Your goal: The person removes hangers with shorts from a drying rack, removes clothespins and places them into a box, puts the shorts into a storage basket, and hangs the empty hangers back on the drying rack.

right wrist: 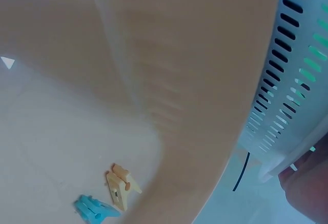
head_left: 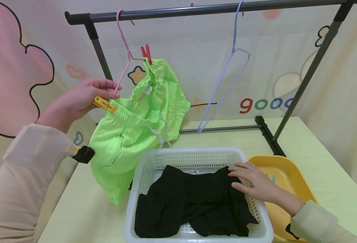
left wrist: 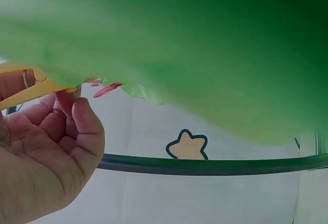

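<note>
Bright green shorts (head_left: 117,135) hang from a pink hanger (head_left: 126,44) on the rack. A red clothespin (head_left: 146,54) clips the waistband at the far side, a yellow clothespin (head_left: 105,104) at the near side. My left hand (head_left: 85,99) pinches the near end of the hanger beside the yellow clothespin; its curled fingers (left wrist: 87,116) show in the left wrist view. Over the right rim of a white basket (head_left: 193,151) is my right hand (head_left: 254,180), fingers extended near a folded black garment (head_left: 196,202). Whether it touches the cloth, I cannot tell.
The black rack bar (head_left: 178,12) crosses above, carrying a blue hanger (head_left: 227,67) to the right. A yellow tray (head_left: 290,170) stands right of the basket; in the right wrist view it holds a blue clothespin (right wrist: 94,210) and a pale yellow clothespin (right wrist: 119,187).
</note>
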`<control>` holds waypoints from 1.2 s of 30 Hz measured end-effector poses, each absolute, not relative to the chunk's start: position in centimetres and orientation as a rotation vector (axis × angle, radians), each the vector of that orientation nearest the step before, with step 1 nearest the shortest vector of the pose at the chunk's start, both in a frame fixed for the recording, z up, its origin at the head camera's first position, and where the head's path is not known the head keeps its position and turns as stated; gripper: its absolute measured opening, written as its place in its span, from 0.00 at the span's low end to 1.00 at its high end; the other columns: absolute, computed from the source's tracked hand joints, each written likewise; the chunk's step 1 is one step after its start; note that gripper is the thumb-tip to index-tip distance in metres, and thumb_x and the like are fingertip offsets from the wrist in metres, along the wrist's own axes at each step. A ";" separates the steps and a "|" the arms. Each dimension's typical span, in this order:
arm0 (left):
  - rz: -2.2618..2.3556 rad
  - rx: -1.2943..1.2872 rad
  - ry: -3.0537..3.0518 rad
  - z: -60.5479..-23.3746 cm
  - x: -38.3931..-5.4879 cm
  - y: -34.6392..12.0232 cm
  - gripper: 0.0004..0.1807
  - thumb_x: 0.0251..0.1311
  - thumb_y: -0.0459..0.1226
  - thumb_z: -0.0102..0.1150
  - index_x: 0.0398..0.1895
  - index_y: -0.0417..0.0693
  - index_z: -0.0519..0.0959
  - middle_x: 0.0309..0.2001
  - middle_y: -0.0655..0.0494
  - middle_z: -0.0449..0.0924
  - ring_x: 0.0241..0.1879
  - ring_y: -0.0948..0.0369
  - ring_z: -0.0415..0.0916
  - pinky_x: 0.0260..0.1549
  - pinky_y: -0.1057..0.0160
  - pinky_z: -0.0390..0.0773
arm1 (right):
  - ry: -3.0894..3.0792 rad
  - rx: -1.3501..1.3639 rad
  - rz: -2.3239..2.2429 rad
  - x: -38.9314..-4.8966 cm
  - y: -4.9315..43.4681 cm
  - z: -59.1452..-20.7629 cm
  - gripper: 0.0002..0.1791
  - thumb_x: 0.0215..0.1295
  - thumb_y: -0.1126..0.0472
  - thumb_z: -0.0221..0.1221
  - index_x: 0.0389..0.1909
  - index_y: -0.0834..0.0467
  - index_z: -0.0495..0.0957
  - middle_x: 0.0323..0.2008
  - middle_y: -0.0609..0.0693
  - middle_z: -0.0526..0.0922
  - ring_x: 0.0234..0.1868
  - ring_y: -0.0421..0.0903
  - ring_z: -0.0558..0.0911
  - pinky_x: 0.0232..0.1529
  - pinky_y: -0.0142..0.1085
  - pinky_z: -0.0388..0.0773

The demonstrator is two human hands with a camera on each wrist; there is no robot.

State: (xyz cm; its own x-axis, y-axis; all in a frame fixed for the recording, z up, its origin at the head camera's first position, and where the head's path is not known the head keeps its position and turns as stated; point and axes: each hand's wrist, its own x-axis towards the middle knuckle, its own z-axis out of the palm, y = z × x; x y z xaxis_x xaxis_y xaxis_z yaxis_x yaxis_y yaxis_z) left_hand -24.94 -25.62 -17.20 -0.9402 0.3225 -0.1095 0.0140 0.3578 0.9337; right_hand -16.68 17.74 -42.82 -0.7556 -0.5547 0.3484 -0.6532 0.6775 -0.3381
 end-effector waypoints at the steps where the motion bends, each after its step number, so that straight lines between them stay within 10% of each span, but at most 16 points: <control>1: 1.618 0.301 2.344 -17.3 -25.0 -25.6 0.08 0.59 0.34 0.50 0.41 0.47 0.71 0.33 0.64 0.78 0.32 0.69 0.75 0.32 0.70 0.75 | -2.679 0.980 0.664 -16.7 17.8 -42.7 0.16 0.56 0.55 0.58 0.44 0.56 0.78 0.49 0.52 0.78 0.55 0.55 0.69 0.52 0.54 0.60; 36: 1.836 0.639 2.136 -14.9 -22.9 -30.4 0.13 0.59 0.24 0.42 0.44 0.42 0.74 0.36 0.54 0.78 0.34 0.62 0.76 0.29 0.66 0.76 | -2.742 0.953 0.673 -16.6 18.3 -42.1 0.16 0.56 0.55 0.58 0.44 0.58 0.77 0.49 0.53 0.77 0.55 0.56 0.68 0.52 0.54 0.62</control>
State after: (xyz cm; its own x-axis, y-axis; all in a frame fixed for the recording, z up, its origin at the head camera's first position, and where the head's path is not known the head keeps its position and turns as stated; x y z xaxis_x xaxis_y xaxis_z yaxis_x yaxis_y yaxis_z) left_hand -22.92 -30.44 -14.93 -0.8718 0.4812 0.0915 0.1627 0.1084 0.9807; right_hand -16.59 18.34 -42.07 -0.7838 -0.5481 0.2921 -0.6210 0.6954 -0.3616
